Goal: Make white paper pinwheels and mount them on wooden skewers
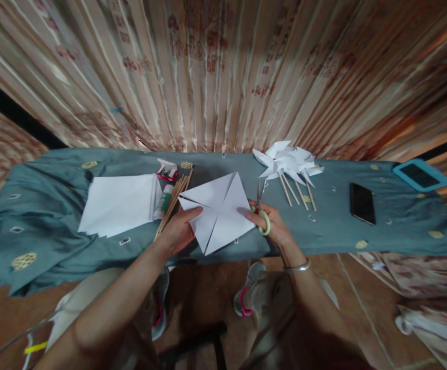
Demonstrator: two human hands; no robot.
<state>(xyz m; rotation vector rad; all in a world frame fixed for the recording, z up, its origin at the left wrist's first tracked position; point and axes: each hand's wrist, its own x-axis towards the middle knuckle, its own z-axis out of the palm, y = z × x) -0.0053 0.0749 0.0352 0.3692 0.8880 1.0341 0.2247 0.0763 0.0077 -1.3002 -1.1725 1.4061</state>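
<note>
A square sheet of white paper [223, 198] with slits cut inward from its corners is held up in front of me. My left hand [179, 231] pinches its left side, thumb on top. My right hand [272, 223] grips the paper's right edge with the thumb and also has scissors [262, 213] with pale green handles hooked on its fingers, blades pointing away from me. Just behind my left hand lie several thin wooden sticks [175, 198]. Beyond the right hand, several white paper pinwheels [281, 159] on sticks rest in a heap.
On the left is a stack of white paper [117, 203], beside a glue stick [164, 202] and a small red-and-white box [167, 169]. A black phone [362, 203] and a blue-framed tablet [422, 174] lie to the right on the green cloth [335, 231]. A patterned curtain [223, 77] hangs behind.
</note>
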